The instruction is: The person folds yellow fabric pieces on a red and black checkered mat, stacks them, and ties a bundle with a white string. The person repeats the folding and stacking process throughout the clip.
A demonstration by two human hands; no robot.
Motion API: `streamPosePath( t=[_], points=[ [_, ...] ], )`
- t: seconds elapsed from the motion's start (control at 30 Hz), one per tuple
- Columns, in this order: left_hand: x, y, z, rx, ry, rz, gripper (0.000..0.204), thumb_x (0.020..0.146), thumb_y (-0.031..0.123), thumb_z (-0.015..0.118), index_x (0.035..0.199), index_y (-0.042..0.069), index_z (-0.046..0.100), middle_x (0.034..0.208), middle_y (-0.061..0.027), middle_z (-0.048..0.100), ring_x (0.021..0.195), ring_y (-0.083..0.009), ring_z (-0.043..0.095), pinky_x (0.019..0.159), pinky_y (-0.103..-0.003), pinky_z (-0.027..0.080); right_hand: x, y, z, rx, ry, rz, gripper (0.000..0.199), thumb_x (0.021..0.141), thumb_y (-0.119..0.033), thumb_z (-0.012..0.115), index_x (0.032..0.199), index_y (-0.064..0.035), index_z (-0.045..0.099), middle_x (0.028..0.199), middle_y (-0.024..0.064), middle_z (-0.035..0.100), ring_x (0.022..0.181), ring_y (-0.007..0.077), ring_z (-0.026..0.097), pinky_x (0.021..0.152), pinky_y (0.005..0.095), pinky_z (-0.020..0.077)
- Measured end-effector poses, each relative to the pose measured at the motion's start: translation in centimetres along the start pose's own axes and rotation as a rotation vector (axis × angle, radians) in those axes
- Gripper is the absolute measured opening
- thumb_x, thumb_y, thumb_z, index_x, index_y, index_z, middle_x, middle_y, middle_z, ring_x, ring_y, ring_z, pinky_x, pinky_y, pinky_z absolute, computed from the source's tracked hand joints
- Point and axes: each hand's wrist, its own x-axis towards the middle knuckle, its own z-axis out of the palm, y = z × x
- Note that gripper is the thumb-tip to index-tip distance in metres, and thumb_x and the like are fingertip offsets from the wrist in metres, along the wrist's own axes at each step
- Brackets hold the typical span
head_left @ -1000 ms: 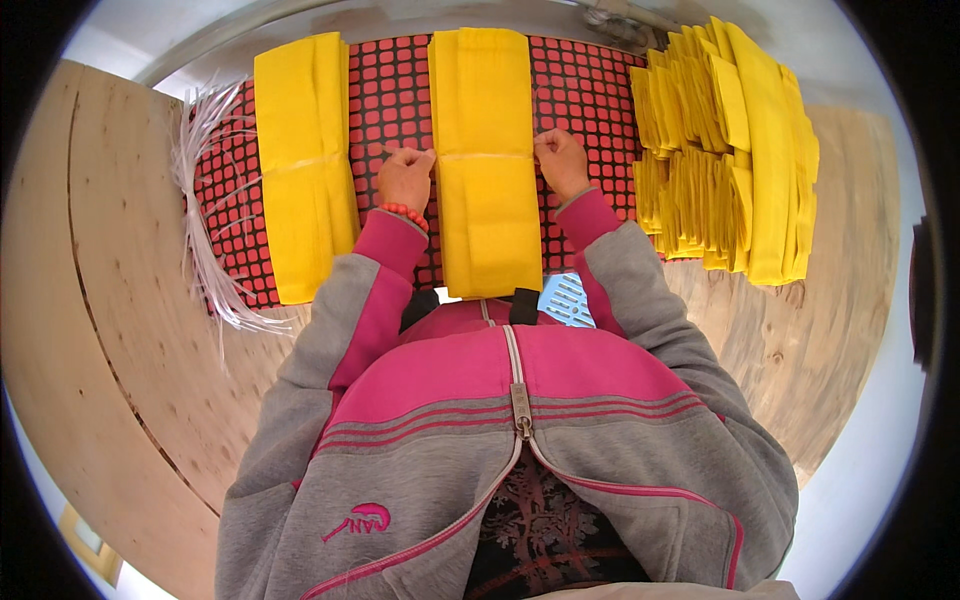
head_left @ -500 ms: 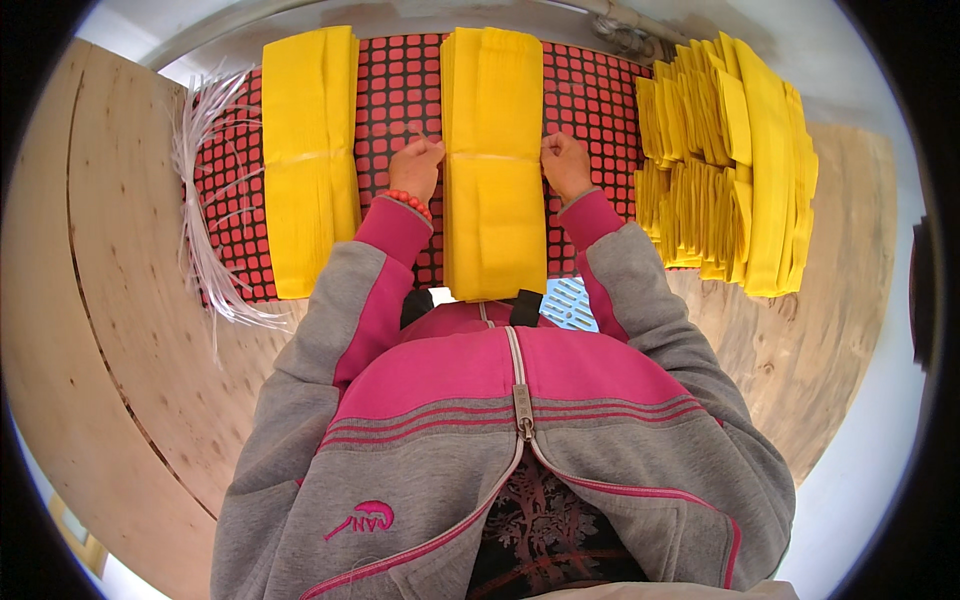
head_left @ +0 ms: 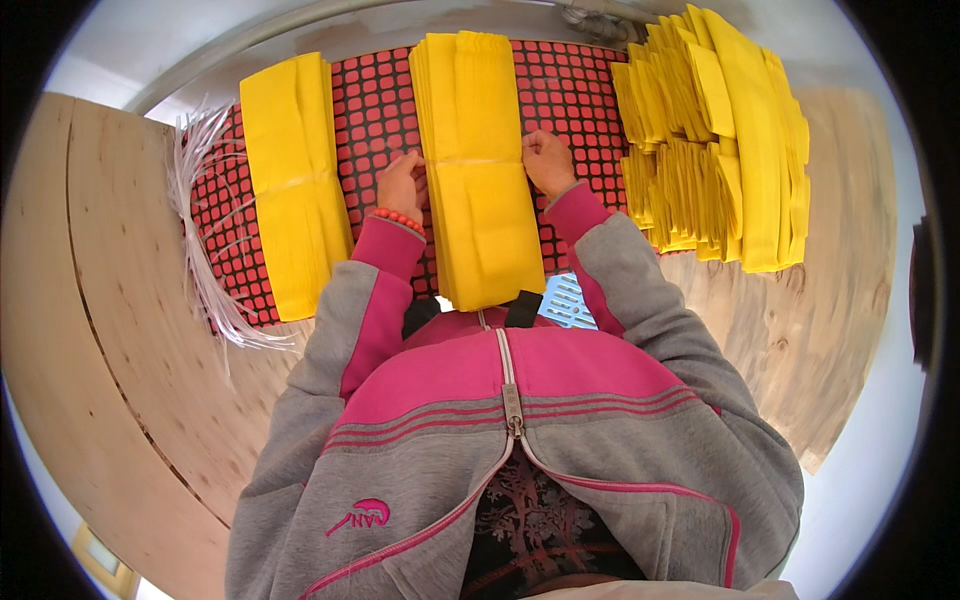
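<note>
We are pressing our left hand [head_left: 402, 186] and right hand [head_left: 548, 162] against the two long edges of the middle stack [head_left: 478, 165] of flat yellow paper sheets, fingers curled closed on its sides. It is lying on a red mat [head_left: 570, 95] gridded with black squares, covering the pale wooden bench [head_left: 110, 300]. A second stack [head_left: 292, 185] is lying left, white ties [head_left: 205, 240] fanning beyond it, and folded yellow bundles [head_left: 715, 130] are piling up right.

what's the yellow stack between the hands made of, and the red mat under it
The yellow stack looks like thin matte paper or tissue: many fine layered edges, a soft crease across the middle. The red mat seems to be rubber or plastic, with raised rounded squares on a dark base, though that is uncertain.
</note>
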Motion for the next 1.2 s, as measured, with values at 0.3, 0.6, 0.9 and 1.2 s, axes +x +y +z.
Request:
streamPosePath(
  t=[0.3,0.6,0.9,1.2],
  points=[
    [2.0,-1.9,-0.2,-0.099,-0.083,0.034,0.034,0.099,0.020,0.047,0.120,-0.003,0.058,0.117,-0.0130,0.062,0.101,-0.0248,0.060,0.090,-0.036,0.049,-0.5,-1.3,-0.3,-0.007,0.008,0.022,0.015,0.085,-0.016,0.063,0.089,-0.0021,0.066,0.087,0.0133,0.069,0.081,0.0273,0.066,0.071,0.0375,0.0507],
    [1.4,-0.8,1.4,0.094,-0.186,-0.050,0.035,0.097,0.017,0.049,0.124,-0.004,0.054,0.119,-0.0155,0.061,0.103,-0.0259,0.060,0.088,-0.036,0.051,-0.7,-1.5,-0.2,-0.125,0.058,-0.060,0.015,0.086,-0.017,0.064,0.088,-0.0020,0.065,0.078,0.0088,0.067,0.072,0.0211,0.064,0.065,0.0341,0.0494],
    [1.7,-1.5,1.2,-0.069,-0.221,-0.218,0.032,0.099,0.013,0.046,0.127,-0.002,0.052,0.118,-0.0145,0.062,0.102,-0.0243,0.063,0.086,-0.035,0.054,-1.4,-1.0,0.0,-0.014,0.033,-0.046,0.016,0.087,-0.018,0.061,0.090,-0.0019,0.064,0.086,0.0120,0.068,0.082,0.0297,0.065,0.071,0.0395,0.0497],
    [0.0,7.8,5.0,0.030,-0.744,0.213,0.033,0.099,0.016,0.048,0.128,0.000,0.051,0.120,-0.0104,0.061,0.103,-0.0236,0.062,0.089,-0.036,0.051,0.6,-9.0,-5.9,0.570,0.001,-0.479,0.017,0.093,-0.017,0.059,0.094,0.0005,0.061,0.081,0.0058,0.067,0.061,0.0123,0.057,0.055,0.0266,0.0447]
  ],
)
